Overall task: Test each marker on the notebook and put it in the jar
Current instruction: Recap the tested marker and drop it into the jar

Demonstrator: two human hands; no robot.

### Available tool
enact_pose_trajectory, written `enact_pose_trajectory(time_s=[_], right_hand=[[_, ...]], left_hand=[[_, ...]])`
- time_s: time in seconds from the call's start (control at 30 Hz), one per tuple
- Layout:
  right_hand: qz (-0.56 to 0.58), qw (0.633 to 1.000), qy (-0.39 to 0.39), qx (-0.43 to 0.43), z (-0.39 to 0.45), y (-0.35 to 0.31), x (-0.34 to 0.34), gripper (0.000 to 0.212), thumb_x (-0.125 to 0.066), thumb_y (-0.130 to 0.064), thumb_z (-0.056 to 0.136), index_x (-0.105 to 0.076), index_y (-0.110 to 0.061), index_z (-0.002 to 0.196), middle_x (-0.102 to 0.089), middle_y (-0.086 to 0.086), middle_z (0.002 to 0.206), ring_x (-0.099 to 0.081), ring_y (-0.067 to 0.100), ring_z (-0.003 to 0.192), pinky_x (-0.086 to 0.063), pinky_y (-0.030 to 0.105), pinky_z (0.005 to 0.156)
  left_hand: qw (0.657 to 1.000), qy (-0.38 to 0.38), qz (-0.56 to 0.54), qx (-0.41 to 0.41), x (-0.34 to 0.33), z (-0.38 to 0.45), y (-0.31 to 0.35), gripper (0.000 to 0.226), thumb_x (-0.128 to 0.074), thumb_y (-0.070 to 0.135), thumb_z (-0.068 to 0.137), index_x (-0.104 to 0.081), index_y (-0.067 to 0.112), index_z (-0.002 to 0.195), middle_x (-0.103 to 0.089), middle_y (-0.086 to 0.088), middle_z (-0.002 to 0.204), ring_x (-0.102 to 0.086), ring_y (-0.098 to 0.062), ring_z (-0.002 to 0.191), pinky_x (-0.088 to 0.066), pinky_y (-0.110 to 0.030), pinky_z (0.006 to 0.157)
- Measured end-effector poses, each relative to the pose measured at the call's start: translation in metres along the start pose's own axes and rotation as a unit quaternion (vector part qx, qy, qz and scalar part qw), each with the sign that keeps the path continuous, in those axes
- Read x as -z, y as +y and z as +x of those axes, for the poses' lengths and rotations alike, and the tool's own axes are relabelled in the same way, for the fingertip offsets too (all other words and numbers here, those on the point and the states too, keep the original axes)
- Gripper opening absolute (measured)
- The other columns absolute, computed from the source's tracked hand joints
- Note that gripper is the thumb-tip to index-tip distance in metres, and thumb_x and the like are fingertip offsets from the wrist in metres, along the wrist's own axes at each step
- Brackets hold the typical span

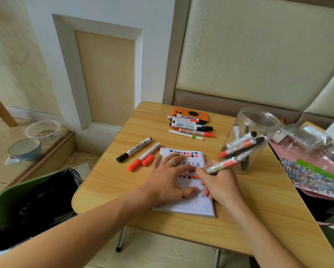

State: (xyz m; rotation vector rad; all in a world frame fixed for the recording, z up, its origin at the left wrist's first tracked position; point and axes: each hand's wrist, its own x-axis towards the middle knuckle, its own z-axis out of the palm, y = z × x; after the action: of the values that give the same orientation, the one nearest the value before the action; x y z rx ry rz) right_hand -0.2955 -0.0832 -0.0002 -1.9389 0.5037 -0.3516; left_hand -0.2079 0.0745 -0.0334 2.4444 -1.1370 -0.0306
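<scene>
The right hand [219,182] gripped a red marker [223,164], its tip down on the notebook [193,204], while the left hand [170,180] lay flat with straight fingers, pressing the page. The loose red cap [148,160] lay beside two markers left of the notebook. If the left hand lifted, the notebook would likely slide under the stroke; left uncapped, the marker could smear ink inside the jar [249,140], which stood near the right hand and already held several markers. More markers [190,126] lay in a row at the far side of the small wooden table [259,209]. A green bin [7,206] stood to the left, bowls [24,148] on the floor, padded panels behind.
</scene>
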Motion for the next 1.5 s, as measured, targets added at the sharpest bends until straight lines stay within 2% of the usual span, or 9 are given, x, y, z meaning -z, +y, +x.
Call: enact_pose_trajectory(time_s=[0.3,0.43,0.53,0.7,0.9,1.03,1.2,1.37,1.5], right_hand=[[0.013,1.000,0.005,0.003,-0.001,-0.001,-0.001,0.015,-0.068,-0.016,0.093,-0.061,-0.004,0.086,-0.060,0.009,0.058,-0.056,0.022,0.041,-0.040,0.028,0.039],[0.079,0.996,0.040,0.010,0.000,-0.005,-0.006,0.016,-0.067,-0.017,0.094,-0.058,-0.006,0.087,-0.060,0.007,0.056,-0.058,0.027,0.041,-0.042,0.029,0.040],[0.101,0.994,0.030,0.003,-0.001,-0.007,-0.014,0.016,-0.066,-0.019,0.095,-0.057,-0.013,0.084,-0.060,0.009,0.053,-0.056,0.028,0.043,-0.039,0.026,0.039],[0.098,0.995,0.005,0.022,-0.008,-0.010,-0.025,0.019,-0.066,-0.019,0.096,-0.056,-0.009,0.083,-0.059,0.009,0.057,-0.060,0.027,0.047,-0.042,0.028,0.041],[0.092,0.995,-0.002,0.034,-0.011,-0.009,-0.027,0.021,-0.068,-0.019,0.096,-0.056,-0.009,0.083,-0.059,0.007,0.057,-0.058,0.021,0.045,-0.041,0.027,0.040],[0.089,0.995,-0.011,0.038,-0.012,-0.009,-0.026,0.021,-0.070,-0.022,0.096,-0.058,-0.009,0.084,-0.059,0.008,0.056,-0.057,0.020,0.045,-0.041,0.027,0.040],[0.110,0.993,-0.031,0.039,-0.010,-0.008,-0.024,0.019,-0.071,-0.021,0.096,-0.059,-0.011,0.085,-0.060,0.008,0.062,-0.057,0.020,0.049,-0.040,0.026,0.041],[0.140,0.988,-0.042,0.043,-0.011,-0.010,-0.019,0.015,-0.070,-0.022,0.097,-0.062,-0.011,0.089,-0.063,0.007,0.068,-0.056,0.017,0.050,-0.037,0.025,0.040],[0.130,0.988,-0.051,0.063,-0.011,-0.008,-0.019,0.014,-0.070,-0.021,0.097,-0.063,-0.011,0.091,-0.061,0.012,0.067,-0.055,0.019,0.048,-0.038,0.024,0.039]], left_hand=[[1.000,0.015,0.002,-0.014,0.002,-0.001,0.000,0.073,-0.042,0.086,0.081,-0.039,0.051,0.144,-0.025,0.010,0.164,-0.005,-0.012,0.153,-0.002,-0.054,0.123],[0.997,0.077,-0.019,-0.023,0.003,-0.004,-0.001,0.077,-0.051,0.082,0.080,-0.044,0.040,0.144,-0.036,0.005,0.154,-0.020,-0.016,0.147,-0.019,-0.045,0.122],[0.991,0.132,-0.026,-0.017,0.012,-0.007,0.000,0.064,-0.054,0.070,0.082,-0.053,0.028,0.130,-0.046,0.004,0.133,-0.034,-0.016,0.127,-0.033,-0.038,0.107],[0.969,0.231,0.051,0.071,0.032,-0.013,-0.010,0.029,-0.058,0.041,0.085,-0.052,0.024,0.108,-0.053,0.005,0.110,-0.042,-0.017,0.104,-0.036,-0.033,0.085],[0.955,0.178,0.165,0.169,0.039,-0.019,-0.028,0.030,-0.052,0.039,0.096,-0.059,0.018,0.117,-0.060,-0.004,0.123,-0.047,-0.025,0.114,-0.042,-0.039,0.090],[0.953,0.181,0.185,0.155,0.039,-0.020,-0.026,0.022,-0.050,0.032,0.097,-0.059,0.017,0.109,-0.064,-0.006,0.122,-0.050,-0.027,0.113,-0.040,-0.040,0.087],[0.959,0.182,0.171,0.136,0.039,-0.019,-0.026,0.024,-0.041,0.037,0.105,-0.054,0.020,0.118,-0.062,-0.002,0.127,-0.049,-0.024,0.118,-0.035,-0.038,0.092],[0.955,0.243,0.142,0.091,0.040,-0.017,-0.025,0.029,-0.075,0.013,0.087,-0.062,0.019,0.112,-0.066,-0.002,0.106,-0.055,-0.024,0.094,-0.035,-0.034,0.075],[0.943,0.302,0.127,0.063,0.053,-0.017,-0.020,0.019,-0.070,0.013,0.093,-0.061,0.022,0.107,-0.058,0.003,0.100,-0.048,-0.019,0.090,-0.032,-0.033,0.073]])
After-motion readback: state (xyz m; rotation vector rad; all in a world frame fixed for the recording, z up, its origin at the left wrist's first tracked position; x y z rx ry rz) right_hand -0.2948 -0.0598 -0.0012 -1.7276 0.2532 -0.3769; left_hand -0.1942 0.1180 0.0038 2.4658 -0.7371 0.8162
